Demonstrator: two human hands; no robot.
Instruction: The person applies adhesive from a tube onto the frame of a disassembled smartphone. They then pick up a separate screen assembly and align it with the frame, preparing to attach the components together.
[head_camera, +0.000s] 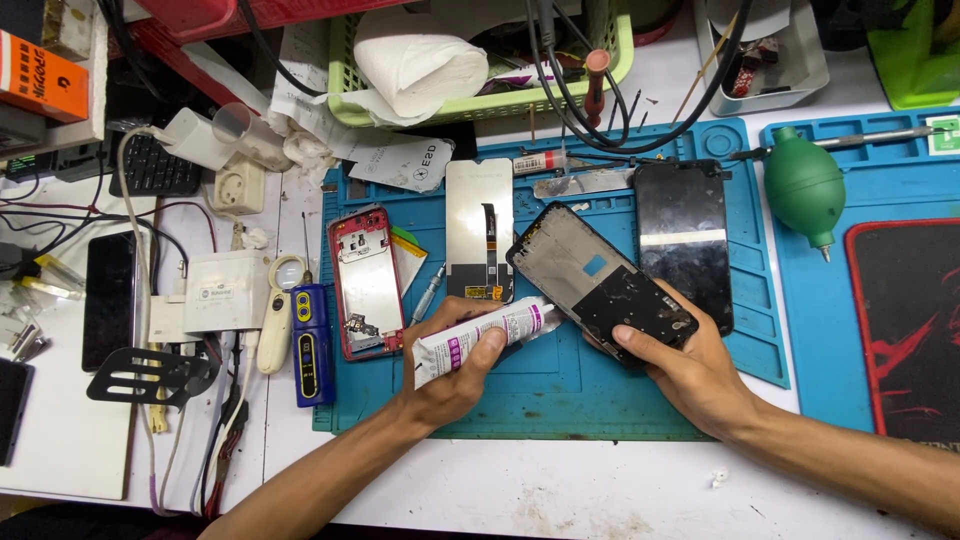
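Gripping white, seemingly crumpled glue tube (478, 340)

The left hand (455, 375) grips a white glue tube (480, 340), its nozzle touching the black phone frame (600, 285) held by the right hand (690, 375).

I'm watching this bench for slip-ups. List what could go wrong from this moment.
1. The left hand squeezes a white glue tube whose nozzle meets the black phone frame; too much could smear past the edge.
2. The right hand holds the frame tilted, by one end only, so it might slip.
3. A display panel and a dark screen lie right beside it on the blue mat; stray glue may reach them.
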